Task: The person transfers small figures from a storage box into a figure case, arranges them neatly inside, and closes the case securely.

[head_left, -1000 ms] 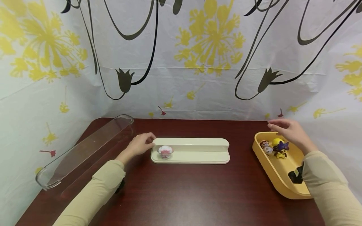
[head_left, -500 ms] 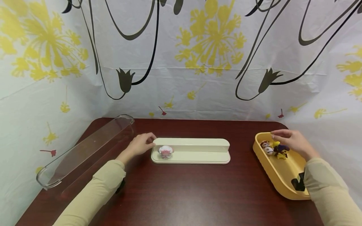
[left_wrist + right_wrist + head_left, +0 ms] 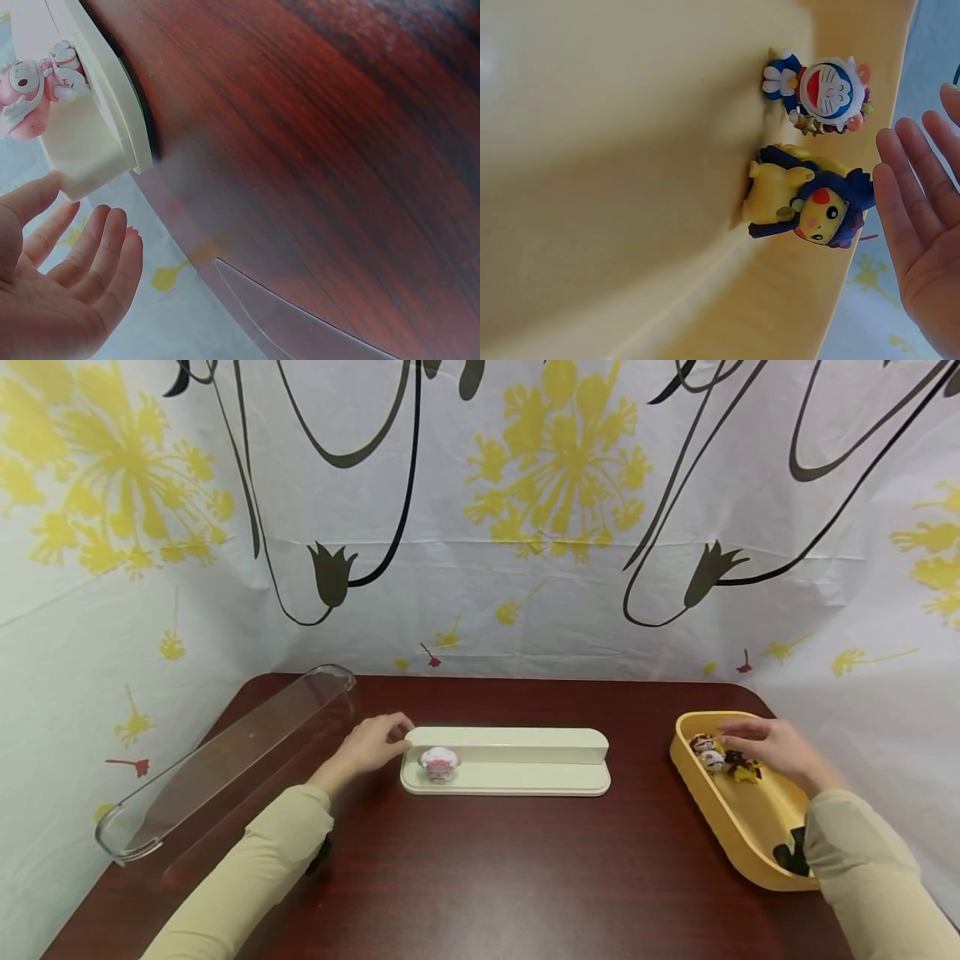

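Red-brown table (image 3: 480, 877) nearest. Yellow tray (image 3: 712, 827) on right, clear cover (image 3: 232, 760) on left. Mid-table, cream stand (image 3: 525, 777), pink-white toy (image 3: 439, 765) on left end; left grip (image 3: 369, 743) loose there, thumb against stand. Far end of tray: yellow toy (image 3: 806, 196), blue-white toy (image 3: 821, 91) just beside, tray wall (image 3: 825, 285) close. Right grip (image 3: 780, 750) apart, fingers straight, over toys, blocking part; contact unclear. Patterned cloth (image 3: 562, 610) behind.

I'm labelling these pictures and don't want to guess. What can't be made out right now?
Head view: part of the yellow-and-dark figurine, hidden by the right hand.
Head view: what the black object is, partly covered by the right sleeve.
Left wrist view: most of the clear cover, cut off by the bottom edge.
Right wrist view: whether that hand touches the figurine's head; the two overlap in line of sight.
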A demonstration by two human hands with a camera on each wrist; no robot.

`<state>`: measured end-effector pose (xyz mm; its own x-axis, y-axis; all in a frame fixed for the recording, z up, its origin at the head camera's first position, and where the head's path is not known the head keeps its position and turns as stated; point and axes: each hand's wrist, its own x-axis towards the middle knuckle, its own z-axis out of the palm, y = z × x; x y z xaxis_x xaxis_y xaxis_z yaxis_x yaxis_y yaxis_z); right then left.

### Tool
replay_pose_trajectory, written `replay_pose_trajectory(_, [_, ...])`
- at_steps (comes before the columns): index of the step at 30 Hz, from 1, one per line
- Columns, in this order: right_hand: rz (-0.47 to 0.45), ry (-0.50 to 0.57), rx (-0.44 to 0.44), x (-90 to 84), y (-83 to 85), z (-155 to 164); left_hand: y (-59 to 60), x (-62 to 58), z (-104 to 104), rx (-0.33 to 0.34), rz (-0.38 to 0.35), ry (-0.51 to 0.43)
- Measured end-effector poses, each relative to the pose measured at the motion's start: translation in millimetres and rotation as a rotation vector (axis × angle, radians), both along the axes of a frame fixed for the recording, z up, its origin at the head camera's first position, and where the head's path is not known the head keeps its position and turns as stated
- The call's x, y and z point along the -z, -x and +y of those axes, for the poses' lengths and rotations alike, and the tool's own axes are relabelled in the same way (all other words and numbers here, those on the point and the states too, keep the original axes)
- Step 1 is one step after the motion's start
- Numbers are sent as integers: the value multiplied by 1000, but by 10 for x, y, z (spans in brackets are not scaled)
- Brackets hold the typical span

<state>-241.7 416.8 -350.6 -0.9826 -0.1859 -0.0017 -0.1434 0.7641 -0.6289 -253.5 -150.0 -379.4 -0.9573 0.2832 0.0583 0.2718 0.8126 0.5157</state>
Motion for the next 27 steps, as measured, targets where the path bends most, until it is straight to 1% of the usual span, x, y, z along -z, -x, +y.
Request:
replay_pose_trajectory(4, [4, -17, -13, 17, 5, -6, -5, -1, 0, 2, 5, 0])
replay_pose_trajectory(8, [-10, -28, -28, 37, 1, -6, -4, -2, 1, 2, 6, 1])
replay_pose_trajectory(15, [14, -70, -68, 84, 22, 13, -8, -7, 7, -4, -3, 1])
replay_pose_trajectory(23, [15, -76, -91, 136, 41, 17, -9, -12, 2, 2, -3, -3])
replay_pose_trajectory(27, [-7, -57, -83, 171, 45, -2, -12, -17, 1, 6, -2, -3])
